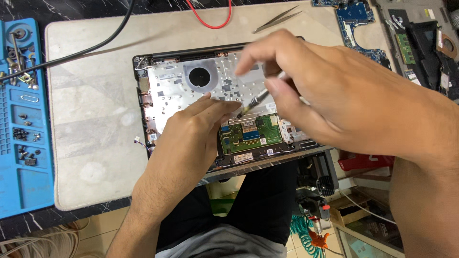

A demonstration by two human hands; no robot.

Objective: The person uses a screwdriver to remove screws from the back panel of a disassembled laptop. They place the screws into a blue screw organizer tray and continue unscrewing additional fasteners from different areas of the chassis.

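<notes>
Head view. Opened black laptop base shell [143, 95] with silver metal inner plate, lying on a beige rectangular work mat [91, 119]; green touchpad circuit board [251, 134] set at the shell's near edge. Right hand [334, 95]: fingers closed around a slim black-and-silver screwdriver [253, 102], tip down just above the green board's top edge. Left hand [196, 129]: palm down, fingers extended flat on the metal plate, fingertips just beside the screwdriver tip, holding nothing. Blue plastic parts tray [24, 181] with small screws, far left. Silver tweezers [277, 19] on the mat's far edge. Red cable loop [210, 19] and black cable [95, 45] beyond the shell.
</notes>
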